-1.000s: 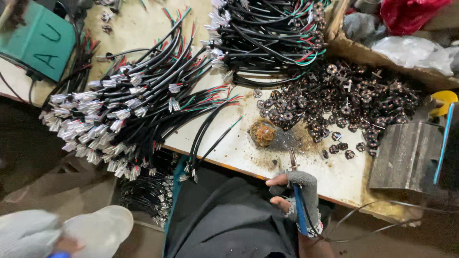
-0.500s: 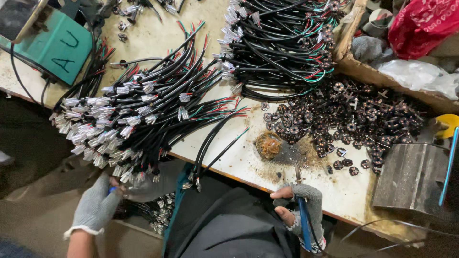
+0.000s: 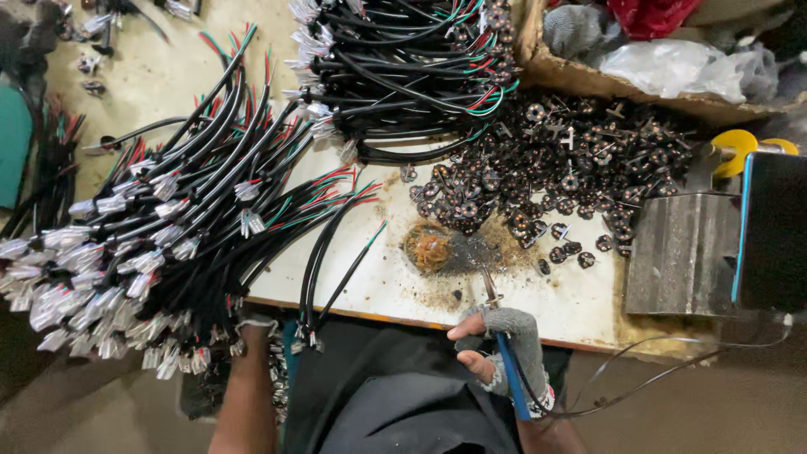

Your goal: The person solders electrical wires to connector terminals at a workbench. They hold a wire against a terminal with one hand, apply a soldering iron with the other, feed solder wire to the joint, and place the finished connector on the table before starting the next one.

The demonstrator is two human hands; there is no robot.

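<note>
Soldering iron (image 3: 503,353) sits in the gloved right hand (image 3: 504,349), fingers closed around its blue handle; its long axis runs nearly upright, tip pointing up-left toward the brown tip-cleaning pad (image 3: 429,248) on the bench (image 3: 395,290). Left hand (image 3: 248,324) is buried under the black cables (image 3: 193,227); its grip cannot be seen.

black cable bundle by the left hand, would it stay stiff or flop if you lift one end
The black cable bundle would probably flop: its strands already curve and droop over the table edge. It is likely to snag, since many white connectors lie tangled together. The left hand reaching into it would likely drag neighbouring cables along.
</note>
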